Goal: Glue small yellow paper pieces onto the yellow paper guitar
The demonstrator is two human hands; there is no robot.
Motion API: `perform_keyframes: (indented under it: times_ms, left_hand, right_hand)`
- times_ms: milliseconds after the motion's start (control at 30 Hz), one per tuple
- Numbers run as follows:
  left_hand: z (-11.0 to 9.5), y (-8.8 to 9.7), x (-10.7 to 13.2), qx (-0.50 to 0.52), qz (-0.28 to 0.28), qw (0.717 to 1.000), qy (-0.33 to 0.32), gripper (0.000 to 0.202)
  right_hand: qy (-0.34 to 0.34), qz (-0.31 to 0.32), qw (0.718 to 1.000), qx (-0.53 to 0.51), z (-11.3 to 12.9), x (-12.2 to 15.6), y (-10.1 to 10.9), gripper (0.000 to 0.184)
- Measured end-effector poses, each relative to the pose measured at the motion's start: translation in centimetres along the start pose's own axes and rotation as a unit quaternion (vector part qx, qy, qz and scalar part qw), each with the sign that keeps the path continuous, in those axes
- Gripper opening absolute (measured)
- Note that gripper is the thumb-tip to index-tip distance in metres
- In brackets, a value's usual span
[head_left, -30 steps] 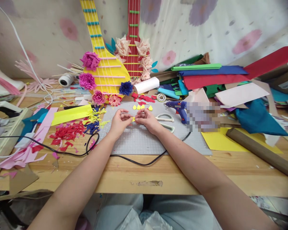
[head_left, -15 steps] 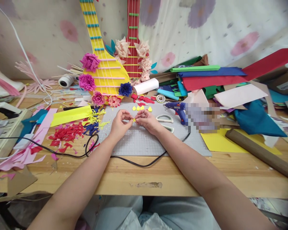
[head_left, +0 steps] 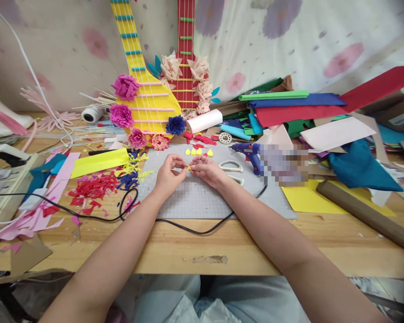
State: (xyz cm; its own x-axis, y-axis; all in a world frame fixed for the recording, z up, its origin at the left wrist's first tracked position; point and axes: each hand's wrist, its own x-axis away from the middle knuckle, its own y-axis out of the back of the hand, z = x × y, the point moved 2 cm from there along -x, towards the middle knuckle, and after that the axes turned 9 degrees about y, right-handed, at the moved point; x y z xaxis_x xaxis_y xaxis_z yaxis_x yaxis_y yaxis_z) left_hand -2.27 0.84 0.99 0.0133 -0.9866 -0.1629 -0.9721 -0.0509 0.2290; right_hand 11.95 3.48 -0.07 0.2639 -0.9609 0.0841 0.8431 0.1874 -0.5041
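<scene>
My left hand [head_left: 168, 176] and my right hand [head_left: 207, 170] meet over the grey cutting mat [head_left: 202, 197]. Both pinch a tiny yellow paper piece [head_left: 188, 168] between their fingertips. Just beyond the hands several small yellow petals [head_left: 198, 152] lie in a row on the mat. White-handled scissors [head_left: 231, 167] rest right of my right hand, partly behind it. A blue glue gun [head_left: 251, 152] lies further right, its black cord [head_left: 195, 229] looping along the mat's near edge.
A yellow paper instrument [head_left: 148, 98] and a red one [head_left: 186, 67], both with paper flowers, lean on the back wall. Red, blue and yellow scraps [head_left: 97, 186] litter the left. Stacked coloured sheets [head_left: 306, 107] and a brown roll [head_left: 363, 213] fill the right.
Both hands stay together on the yellow piece, shifting only slightly; the view has tipped a little.
</scene>
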Motion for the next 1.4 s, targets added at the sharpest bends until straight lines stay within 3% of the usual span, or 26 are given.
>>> perform_keyframes:
  times_ms: [233,367,533,700,933,1100,1400]
  left_hand:
    - [-0.01,-0.15,0.22,-0.042,0.016,0.998,-0.037,0.037]
    - [0.27,-0.15,0.04,-0.028,0.001,0.999,-0.025,0.034]
    - [0.63,-0.17,-0.4,0.094,-0.012,0.994,0.047,0.038]
    - [0.37,-0.17,-0.6,0.218,-0.031,0.965,0.142,0.046]
    - [-0.12,0.09,-0.44,0.272,-0.034,0.94,0.203,0.044]
    - [-0.18,0.11,-0.4,0.279,-0.028,0.938,0.205,0.044]
    - [-0.15,-0.11,-0.38,0.264,-0.015,0.945,0.193,0.047]
  right_hand:
    - [-0.001,-0.006,1.0,-0.005,0.14,0.1,-0.12,0.033]
    - [-0.003,0.0,1.0,-0.003,0.2,0.09,-0.12,0.031]
    - [0.006,0.016,1.0,0.003,0.14,0.07,-0.1,0.03]
    - [0.061,0.031,0.997,0.046,0.04,0.09,-0.22,0.029]
    - [0.171,0.019,0.966,0.191,0.11,-0.03,-0.46,0.006]
    - [0.184,0.027,0.949,0.255,-0.01,-0.28,-0.38,0.013]
    - [0.162,0.078,0.956,0.231,-0.12,-0.07,-0.71,0.025]
